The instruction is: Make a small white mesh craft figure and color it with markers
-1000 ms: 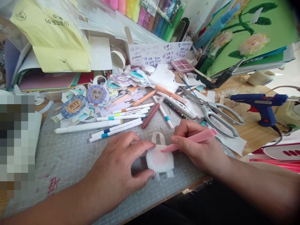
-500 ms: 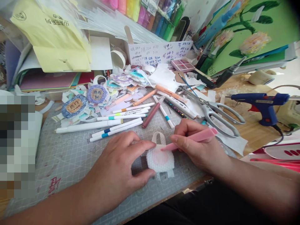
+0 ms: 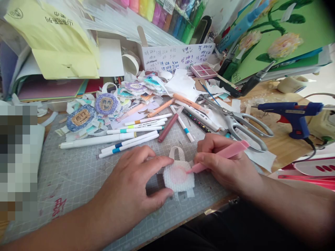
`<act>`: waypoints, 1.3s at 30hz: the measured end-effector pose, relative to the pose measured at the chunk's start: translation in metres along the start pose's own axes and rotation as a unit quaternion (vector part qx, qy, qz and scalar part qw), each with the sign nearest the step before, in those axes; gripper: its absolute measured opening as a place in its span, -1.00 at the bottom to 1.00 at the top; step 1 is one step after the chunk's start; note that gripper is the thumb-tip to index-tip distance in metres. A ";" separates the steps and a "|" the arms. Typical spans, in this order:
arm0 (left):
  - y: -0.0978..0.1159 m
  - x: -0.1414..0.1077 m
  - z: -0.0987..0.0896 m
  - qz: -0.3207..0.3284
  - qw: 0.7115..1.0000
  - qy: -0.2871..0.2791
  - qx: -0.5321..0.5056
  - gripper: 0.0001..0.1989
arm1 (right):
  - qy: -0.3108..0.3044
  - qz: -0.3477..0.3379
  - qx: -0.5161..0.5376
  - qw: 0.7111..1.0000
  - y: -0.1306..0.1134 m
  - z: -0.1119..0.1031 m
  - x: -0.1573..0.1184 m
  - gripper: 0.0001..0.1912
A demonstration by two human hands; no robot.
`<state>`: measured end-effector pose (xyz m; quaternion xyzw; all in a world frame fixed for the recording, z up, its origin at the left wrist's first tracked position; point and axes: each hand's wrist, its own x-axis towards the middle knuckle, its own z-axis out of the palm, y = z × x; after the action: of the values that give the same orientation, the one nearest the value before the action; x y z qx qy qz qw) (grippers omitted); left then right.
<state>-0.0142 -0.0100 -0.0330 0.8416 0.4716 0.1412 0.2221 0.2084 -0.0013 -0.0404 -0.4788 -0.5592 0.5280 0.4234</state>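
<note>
A small white textured paper piece (image 3: 180, 183) lies on the grey cutting mat (image 3: 75, 174), with a loop at its top, strips poking out below and a pale pink oval coloured on its face. The thumb and index finger of my left hand (image 3: 137, 174) pinch its left edge and hold it down. My right hand (image 3: 222, 164) is closed round a pink marker (image 3: 222, 155), whose tip touches the right side of the pink oval. Just beyond lie several white markers (image 3: 133, 138) and a brown marker (image 3: 170, 124).
Grey scissors (image 3: 238, 125) lie at the right, with a blue glue gun (image 3: 293, 111) past them. Finished blue and purple paper pieces (image 3: 81, 118) pile up at the back left. Behind stand a white box with handwriting (image 3: 178, 57) and a yellow bag (image 3: 57, 45).
The marker's tip has moved from the upper middle of the oval to its right side, and my right hand has shifted slightly right. My left hand stays on the piece.
</note>
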 end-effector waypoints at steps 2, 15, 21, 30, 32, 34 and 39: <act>0.000 0.000 0.000 -0.001 1.000 0.001 -0.001 -0.60 | -0.011 0.002 0.006 1.000 -0.002 0.001 -0.001 -0.74; 0.004 0.000 -0.002 -0.013 1.000 -0.006 -0.006 -0.61 | -0.001 -0.004 -0.110 0.994 -0.012 0.009 -0.005 -0.72; 0.006 0.000 -0.003 -0.015 1.000 -0.006 -0.012 -0.63 | 0.011 -0.013 -0.099 0.995 -0.010 0.011 -0.007 -0.73; 0.007 0.003 -0.003 -0.021 1.000 -0.004 -0.018 -0.65 | 0.006 -0.013 -0.108 0.994 -0.011 0.013 -0.007 -0.73; 0.007 0.003 -0.003 -0.021 1.000 -0.005 -0.021 -0.66 | 0.027 -0.027 -0.126 0.991 -0.012 0.014 -0.008 -0.74; 0.008 0.003 -0.003 -0.020 1.000 -0.002 -0.019 -0.67 | 0.007 -0.032 -0.142 0.989 -0.013 0.015 -0.008 -0.74; 0.009 0.003 -0.004 -0.023 1.000 -0.003 -0.013 -0.67 | -0.034 -0.012 -0.117 0.992 -0.015 0.015 -0.008 -0.73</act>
<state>-0.0080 -0.0109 -0.0247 0.8281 0.4884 0.1392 0.2375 0.1938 -0.0116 -0.0265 -0.5006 -0.6368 0.4697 0.3511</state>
